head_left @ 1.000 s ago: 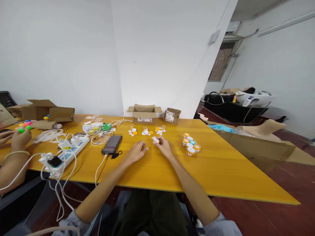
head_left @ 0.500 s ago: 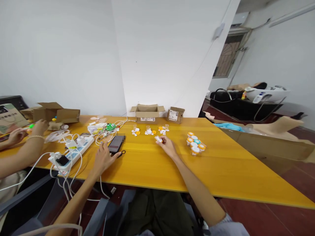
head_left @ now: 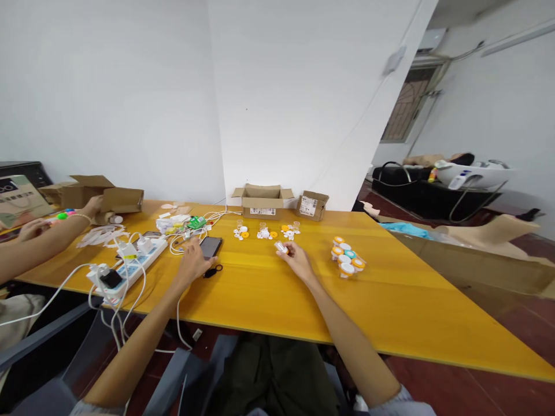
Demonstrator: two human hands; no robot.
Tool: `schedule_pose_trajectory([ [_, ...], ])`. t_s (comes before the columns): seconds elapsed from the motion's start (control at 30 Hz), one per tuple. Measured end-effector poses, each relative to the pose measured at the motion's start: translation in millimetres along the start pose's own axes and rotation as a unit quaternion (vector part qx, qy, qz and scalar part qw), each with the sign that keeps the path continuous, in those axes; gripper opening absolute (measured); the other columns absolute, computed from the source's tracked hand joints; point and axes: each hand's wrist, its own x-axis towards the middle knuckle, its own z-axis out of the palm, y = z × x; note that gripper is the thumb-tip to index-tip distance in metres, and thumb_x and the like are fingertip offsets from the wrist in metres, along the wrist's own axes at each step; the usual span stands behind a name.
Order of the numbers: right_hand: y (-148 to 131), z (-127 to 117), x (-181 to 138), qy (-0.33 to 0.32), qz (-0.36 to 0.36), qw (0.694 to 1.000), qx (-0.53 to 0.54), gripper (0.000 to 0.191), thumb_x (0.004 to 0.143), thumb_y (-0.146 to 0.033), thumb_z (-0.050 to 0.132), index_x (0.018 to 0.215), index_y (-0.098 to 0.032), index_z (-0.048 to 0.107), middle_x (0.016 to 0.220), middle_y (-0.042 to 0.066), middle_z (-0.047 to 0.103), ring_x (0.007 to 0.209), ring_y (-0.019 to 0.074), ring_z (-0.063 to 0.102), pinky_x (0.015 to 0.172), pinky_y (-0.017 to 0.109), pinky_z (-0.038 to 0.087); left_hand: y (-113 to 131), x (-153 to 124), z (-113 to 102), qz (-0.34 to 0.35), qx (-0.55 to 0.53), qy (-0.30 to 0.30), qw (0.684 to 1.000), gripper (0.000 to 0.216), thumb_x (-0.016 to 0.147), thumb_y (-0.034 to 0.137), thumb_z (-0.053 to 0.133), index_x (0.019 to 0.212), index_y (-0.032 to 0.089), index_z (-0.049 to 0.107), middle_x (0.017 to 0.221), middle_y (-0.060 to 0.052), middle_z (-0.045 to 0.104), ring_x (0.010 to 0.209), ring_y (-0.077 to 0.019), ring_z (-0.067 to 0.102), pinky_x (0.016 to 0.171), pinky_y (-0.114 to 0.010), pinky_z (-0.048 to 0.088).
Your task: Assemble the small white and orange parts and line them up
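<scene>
Right grip pinching a small clear container between thumb and fingers, container tilted, over the middle of the yellow-brown surface; from my feed I cannot tell whether it touches the wood. Left grip spread, thumb apart from the fingers, at the near left part of a dark phone lying flat; contact I cannot make out. Black loop strap just beside that thumb. Right of the held container I log a tight cluster of lidded jars, lids white and orange-rimmed, one teal. Farther back, three groups of small white and orange discs, each near a clear cup. Behind those, an open cardboard box, flaps out, and a smaller box just right of it. Left of the phone I note a white power strip loaded with plugs, and a green item amid loose packaging. Far left, another person's hand near bright coloured pieces.
</scene>
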Motion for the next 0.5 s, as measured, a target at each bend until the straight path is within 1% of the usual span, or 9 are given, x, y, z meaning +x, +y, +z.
schedule_pose_trajectory([
  [0.1, -1, -1, 0, 0.001, 0.002, 1.0, -0.01, 0.037, 0.061, -0.051, 0.076, 0.081, -0.023, 0.063, 0.073, 0.0, 0.066, 0.067, 0.0191, 0.058, 0.066, 0.033, 0.049, 1, -1, -3, -0.014, 0.009, -0.022, 1.0, 0.085, 0.076, 0.053, 0.064, 0.143, 0.006, 0.041, 0.136, -0.024, 0.059, 0.131, -0.0384, 0.055, 0.102, -0.041, 0.044],
  [0.23, 1, -1, 1, -0.006, -0.007, 1.0, -0.022, 0.034, 0.064, -0.05, 0.076, 0.082, -0.023, 0.064, 0.075, 0.0, 0.068, 0.07, 0.0195, 0.06, 0.067, 0.033, 0.05, -3, -17, -10, -0.027, 0.016, -0.042, 0.999, 0.082, 0.074, 0.052, 0.065, 0.14, 0.008, 0.044, 0.142, -0.024, 0.055, 0.131, -0.0387, 0.054, 0.101, -0.04, 0.045],
  [0.37, 4, 0, 1, -0.011, -0.017, 1.0, -0.018, 0.035, 0.066, -0.051, 0.076, 0.084, -0.023, 0.064, 0.078, 0.002, 0.07, 0.073, 0.0208, 0.063, 0.069, 0.034, 0.052, -10, -39, -18, -0.019, 0.014, -0.037, 0.999, 0.076, 0.074, 0.05, 0.065, 0.136, 0.011, 0.047, 0.139, -0.021, 0.057, 0.13, -0.0374, 0.055, 0.101, -0.039, 0.045],
  [0.5, 7, 0, 1, -0.009, -0.018, 1.0, -0.02, 0.034, 0.067, -0.05, 0.076, 0.084, -0.023, 0.065, 0.078, 0.002, 0.07, 0.073, 0.0208, 0.063, 0.069, 0.034, 0.053, -10, -50, -25, 0.003, 0.006, -0.023, 1.0, 0.07, 0.075, 0.047, 0.063, 0.133, 0.012, 0.046, 0.131, -0.019, 0.062, 0.127, -0.0364, 0.057, 0.098, -0.04, 0.047],
])
